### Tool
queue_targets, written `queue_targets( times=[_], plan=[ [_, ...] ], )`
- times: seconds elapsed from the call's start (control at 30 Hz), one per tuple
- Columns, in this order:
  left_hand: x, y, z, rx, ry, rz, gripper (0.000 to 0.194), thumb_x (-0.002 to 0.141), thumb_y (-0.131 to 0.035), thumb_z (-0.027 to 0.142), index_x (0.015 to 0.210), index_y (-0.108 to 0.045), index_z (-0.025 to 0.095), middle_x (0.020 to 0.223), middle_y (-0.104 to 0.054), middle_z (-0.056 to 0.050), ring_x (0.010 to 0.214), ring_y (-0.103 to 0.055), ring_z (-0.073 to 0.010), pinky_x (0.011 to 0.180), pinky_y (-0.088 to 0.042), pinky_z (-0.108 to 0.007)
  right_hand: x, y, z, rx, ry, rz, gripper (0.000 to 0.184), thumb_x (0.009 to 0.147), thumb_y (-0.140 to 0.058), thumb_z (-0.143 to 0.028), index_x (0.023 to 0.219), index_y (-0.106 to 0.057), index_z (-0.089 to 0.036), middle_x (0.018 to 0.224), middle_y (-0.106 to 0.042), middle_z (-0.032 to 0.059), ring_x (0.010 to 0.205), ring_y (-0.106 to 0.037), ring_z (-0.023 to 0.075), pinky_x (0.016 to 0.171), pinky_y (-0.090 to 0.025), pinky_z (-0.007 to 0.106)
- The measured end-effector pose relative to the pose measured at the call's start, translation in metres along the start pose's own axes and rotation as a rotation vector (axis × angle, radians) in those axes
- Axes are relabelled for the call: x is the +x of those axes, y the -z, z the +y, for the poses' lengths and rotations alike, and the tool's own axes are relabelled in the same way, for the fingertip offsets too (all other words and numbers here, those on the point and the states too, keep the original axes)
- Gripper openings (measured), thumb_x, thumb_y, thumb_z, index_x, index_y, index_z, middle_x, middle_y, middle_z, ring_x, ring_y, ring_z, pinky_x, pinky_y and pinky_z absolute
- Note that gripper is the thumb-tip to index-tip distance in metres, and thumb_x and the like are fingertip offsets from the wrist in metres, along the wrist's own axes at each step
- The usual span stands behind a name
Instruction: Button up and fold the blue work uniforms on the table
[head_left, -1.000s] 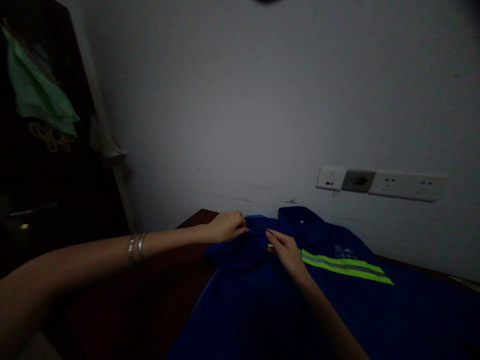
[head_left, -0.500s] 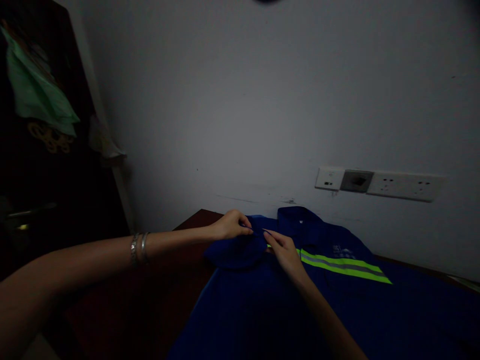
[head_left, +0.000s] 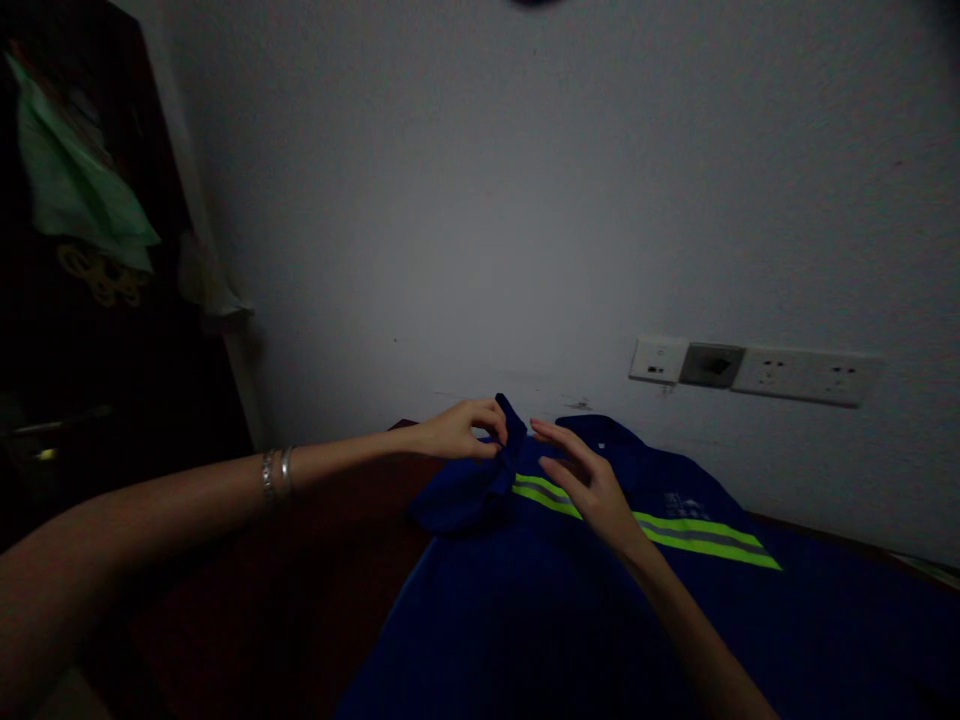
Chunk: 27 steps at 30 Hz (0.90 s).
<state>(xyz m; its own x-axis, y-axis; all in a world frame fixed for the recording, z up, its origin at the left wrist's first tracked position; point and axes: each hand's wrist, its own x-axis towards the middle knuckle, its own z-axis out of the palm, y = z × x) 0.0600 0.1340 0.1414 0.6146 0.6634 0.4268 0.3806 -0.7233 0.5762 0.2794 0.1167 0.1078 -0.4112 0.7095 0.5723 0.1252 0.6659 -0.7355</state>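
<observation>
A dark blue work shirt (head_left: 570, 610) with a yellow-green reflective stripe (head_left: 675, 535) lies spread on a dark brown table (head_left: 300, 600). My left hand (head_left: 461, 432), bracelets on its wrist, pinches a fold of the shirt's blue fabric near the collar and holds it lifted. My right hand (head_left: 585, 480) hovers just to the right of that fold, over the stripe, fingers stretched and apart, holding nothing. The shirt's collar (head_left: 600, 435) lies near the wall.
A white wall rises right behind the table, with a row of wall sockets (head_left: 750, 368) at the right. A dark cabinet (head_left: 90, 380) with a pale green cloth (head_left: 71, 185) hanging on it stands at the left.
My left hand has lifted the pinched fabric upward, uncovering more of the reflective stripe. My right hand has let go of the fabric and opened.
</observation>
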Motion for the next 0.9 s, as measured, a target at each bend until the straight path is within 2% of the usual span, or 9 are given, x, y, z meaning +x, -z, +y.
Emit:
queue_targets(
  times=[0.13, 0.23, 0.33, 0.4, 0.6, 0.77, 0.9],
  plan=[
    [0.001, 0.004, 0.002, 0.065, -0.057, -0.053, 0.015, 0.066, -0.061, 0.007, 0.076, -0.067, 0.016, 0.093, -0.057, -0.004, 0.091, -0.054, -0.0146, 0.086, -0.043, -0.032, 0.009, 0.003, -0.006, -0.319, 0.228, -0.112, 0.031, 0.08, -0.052, -0.023, 0.11, -0.06, -0.025, 0.115, -0.059, 0.0065, 0.105, -0.053, 0.0201, 0.084, -0.045, 0.038],
    [0.001, 0.004, 0.002, 0.063, -0.06, -0.074, 0.016, 0.067, -0.06, 0.007, 0.077, -0.067, 0.016, 0.093, -0.056, -0.004, 0.089, -0.054, -0.0141, 0.083, -0.044, -0.03, 0.012, 0.001, -0.004, -0.435, 0.27, -0.18, 0.024, 0.08, -0.054, -0.023, 0.103, -0.062, -0.024, 0.096, -0.064, 0.0047, 0.093, -0.055, 0.0185, 0.084, -0.044, 0.038],
    [0.001, 0.007, 0.002, 0.042, -0.054, -0.07, 0.014, 0.068, -0.058, 0.007, 0.076, -0.066, 0.015, 0.091, -0.056, -0.004, 0.079, -0.054, -0.0111, 0.074, -0.046, -0.026, 0.011, 0.002, -0.001, -0.482, 0.287, -0.19, 0.011, 0.082, -0.055, -0.026, 0.088, -0.063, -0.022, 0.085, -0.064, 0.0032, 0.085, -0.055, 0.0176, 0.079, -0.044, 0.034],
    [0.001, 0.01, 0.003, 0.043, -0.043, -0.061, 0.012, 0.069, -0.057, 0.007, 0.075, -0.065, 0.014, 0.09, -0.056, -0.004, 0.073, -0.053, -0.0091, 0.069, -0.045, -0.024, 0.009, 0.004, 0.001, -0.494, 0.316, -0.181, 0.009, 0.083, -0.055, -0.026, 0.083, -0.063, -0.022, 0.081, -0.063, 0.0026, 0.082, -0.055, 0.0171, 0.077, -0.044, 0.033],
    [0.001, 0.017, 0.011, 0.107, 0.025, -0.112, 0.011, 0.071, -0.059, 0.011, 0.076, -0.067, 0.016, 0.076, -0.057, 0.0, 0.068, -0.051, -0.0085, 0.065, -0.042, -0.021, -0.001, -0.002, 0.002, -0.607, 0.458, -0.123, 0.016, 0.085, -0.05, -0.019, 0.091, -0.064, -0.02, 0.084, -0.061, 0.0053, 0.083, -0.052, 0.0172, 0.072, -0.045, 0.03],
    [-0.004, 0.016, 0.014, 0.141, 0.047, -0.162, 0.005, 0.073, -0.064, 0.019, 0.074, -0.069, 0.018, 0.073, -0.055, 0.0, 0.068, -0.05, -0.009, 0.063, -0.041, -0.019, -0.013, -0.019, 0.0, -0.806, 0.597, -0.065, 0.021, 0.084, -0.047, -0.013, 0.093, -0.066, -0.016, 0.081, -0.062, 0.0086, 0.079, -0.05, 0.0187, 0.065, -0.044, 0.03],
    [-0.011, 0.018, 0.012, 0.13, 0.022, -0.194, 0.005, 0.074, -0.064, 0.019, 0.072, -0.069, 0.017, 0.074, -0.054, -0.001, 0.064, -0.048, -0.0081, 0.061, -0.039, -0.019, -0.021, -0.035, 0.0, -0.851, 0.673, -0.076, 0.022, 0.083, -0.049, -0.014, 0.098, -0.066, -0.015, 0.079, -0.064, 0.0089, 0.075, -0.05, 0.019, 0.064, -0.043, 0.032]
  ],
)
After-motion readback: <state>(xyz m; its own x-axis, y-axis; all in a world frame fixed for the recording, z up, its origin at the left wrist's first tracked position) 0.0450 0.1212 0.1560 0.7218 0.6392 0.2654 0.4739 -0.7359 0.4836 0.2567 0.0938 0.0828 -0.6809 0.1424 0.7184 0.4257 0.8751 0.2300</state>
